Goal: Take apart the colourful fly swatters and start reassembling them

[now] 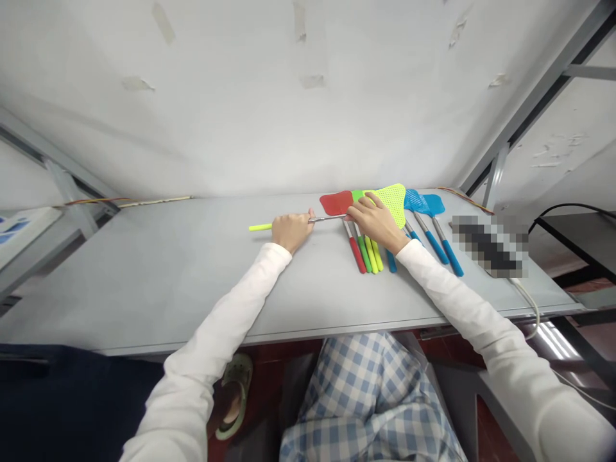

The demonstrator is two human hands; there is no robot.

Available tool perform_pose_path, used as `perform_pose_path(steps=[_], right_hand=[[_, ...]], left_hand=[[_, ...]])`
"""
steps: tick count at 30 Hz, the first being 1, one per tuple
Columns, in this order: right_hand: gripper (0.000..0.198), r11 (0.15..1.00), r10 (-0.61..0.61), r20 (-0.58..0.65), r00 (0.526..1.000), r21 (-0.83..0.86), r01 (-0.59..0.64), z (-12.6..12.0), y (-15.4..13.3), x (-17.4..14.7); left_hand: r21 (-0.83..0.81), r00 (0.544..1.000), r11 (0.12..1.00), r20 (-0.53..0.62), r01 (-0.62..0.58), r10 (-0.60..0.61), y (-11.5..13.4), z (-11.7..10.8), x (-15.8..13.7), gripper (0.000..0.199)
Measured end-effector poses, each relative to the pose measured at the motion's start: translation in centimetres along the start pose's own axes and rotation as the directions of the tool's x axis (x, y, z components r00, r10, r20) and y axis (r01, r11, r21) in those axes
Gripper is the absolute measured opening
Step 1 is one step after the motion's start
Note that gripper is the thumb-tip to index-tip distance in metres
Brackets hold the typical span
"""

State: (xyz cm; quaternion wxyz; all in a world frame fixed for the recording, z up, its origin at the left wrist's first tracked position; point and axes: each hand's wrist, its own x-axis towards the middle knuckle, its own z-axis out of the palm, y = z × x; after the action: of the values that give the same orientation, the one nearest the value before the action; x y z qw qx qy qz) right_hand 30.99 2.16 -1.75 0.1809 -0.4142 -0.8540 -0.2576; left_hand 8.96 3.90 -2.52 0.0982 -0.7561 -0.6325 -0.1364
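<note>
- Evidently, your closed left hand [292, 232] is gripping the yellow fly swatter [395, 202] above the table [168, 276], likely for steadiness.
- Your half-curled right hand [373, 219] is holding its head end.
- Nearby, a red swatter [337, 203] and blue swatters [436, 205] are lying handles toward you.

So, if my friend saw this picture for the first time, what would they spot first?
Probably the bright yellow fly swatter, stretched sideways across the middle, with the left hand around it and the right hand over it near its head. Next, maybe the red swatter, its head left of the right hand, and the blue swatters to the right, on the grey table.
</note>
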Motion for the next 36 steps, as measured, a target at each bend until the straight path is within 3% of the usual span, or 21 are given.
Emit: perform_pose_path(steps=[3, 6, 8, 10, 12, 13, 15, 19, 31, 34, 36], right_hand=[[0.036, 0.985, 0.157, -0.085, 0.984, 0.092, -0.149, -0.2, 1.3, -0.4], [0.063, 0.859, 0.462, -0.183, 0.868, 0.336, -0.386, -0.3, 2.8, -1.1], [0.073, 0.672, 0.609, -0.101, 0.787, 0.592, -0.444, -0.1, 3.5, -1.4], [0.068, 0.372, 0.645, 0.120, 0.755, 0.814, -0.447, 0.3, 3.7, -1.7], [0.060, 0.061, 0.596, 0.318, 0.737, 0.898, -0.437, 0.5, 3.5, -1.8], [0.057, -0.048, 0.578, 0.372, 0.727, 0.904, -0.424, 0.6, 3.4, -1.8], [0.055, -0.160, 0.583, 0.408, 0.702, 0.906, -0.393, 0.6, 3.1, -1.9], [0.054, -0.209, 0.594, 0.416, 0.688, 0.906, -0.367, 0.3, 2.8, -2.0], [0.053, -0.188, 0.515, 0.393, 0.762, 0.919, -0.347, -0.7, -0.4, -0.5], [0.051, -0.118, 0.470, 0.379, 0.797, 0.922, -0.368, -0.1, 0.3, -0.7], [0.053, 0.024, 0.455, 0.335, 0.825, 0.922, -0.387, 0.2, 1.0, -0.9]], left_hand=[[0.020, 1.000, 1.000, -0.022, 0.004, -0.004, -0.9, -0.1, 0.3, 0.060], [0.048, 0.998, 0.998, -0.050, 0.047, -0.044, -2.0, -0.1, 0.6, 0.058], [0.056, 0.996, 0.996, -0.063, 0.067, -0.063, -2.4, 0.0, 0.6, 0.057], [0.055, 0.996, 0.997, -0.067, 0.061, -0.058, -2.5, 0.0, 0.6, 0.056], [0.054, 0.998, 0.998, -0.057, 0.044, -0.041, -2.3, 0.1, 0.5, 0.055], [0.056, 0.998, 0.998, -0.049, 0.037, -0.035, -2.2, 0.1, 0.4, 0.055], [0.061, 0.999, 0.998, -0.028, 0.025, -0.023, -2.1, 0.1, 0.4, 0.056], [0.063, 1.000, 0.998, -0.002, 0.021, -0.021, -2.1, 0.1, 0.4, 0.059], [0.034, 0.998, 0.998, 0.024, -0.060, 0.060, 0.8, 0.4, -0.2, 0.063], [0.023, 0.999, 0.999, 0.009, -0.049, 0.049, 0.5, 0.2, 0.0, 0.062], [0.005, 0.999, 0.999, 0.001, -0.044, 0.044, 0.3, 0.2, 0.1, 0.060]])
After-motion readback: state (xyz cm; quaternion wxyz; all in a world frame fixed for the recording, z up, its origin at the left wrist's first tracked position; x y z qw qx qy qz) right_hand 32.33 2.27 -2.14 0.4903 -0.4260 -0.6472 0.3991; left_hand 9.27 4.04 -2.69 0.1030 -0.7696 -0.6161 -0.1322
